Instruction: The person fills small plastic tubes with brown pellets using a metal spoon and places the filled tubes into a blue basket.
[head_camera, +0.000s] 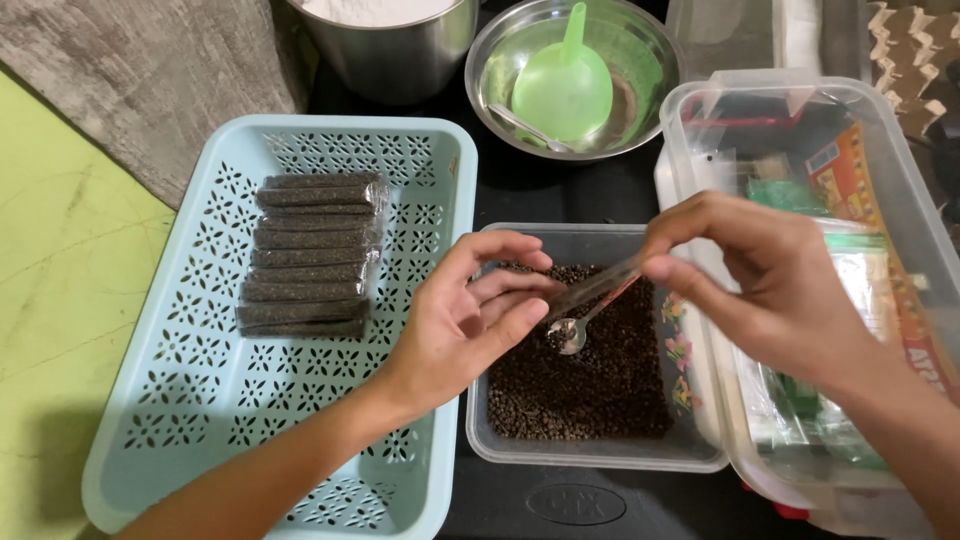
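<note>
My left hand (465, 320) reaches over a clear tub (600, 458) of dark round seeds (590, 385), and its fingertips pinch the lower end of a narrow clear plastic sleeve (590, 287). The sleeve slants up to my right hand (770, 285). That hand grips the handle of a small metal spoon (568, 335) between thumb and fingers. The spoon's bowl carries a few seeds just above the pile, close to my left fingertips.
A light blue perforated basket (190, 400) at left holds several filled dark narrow packets (310, 255). A steel bowl (640, 45) with a green scoop (565, 85) and a steel pot (390, 50) stand behind. A clear box (700, 110) of packaged goods lies at right.
</note>
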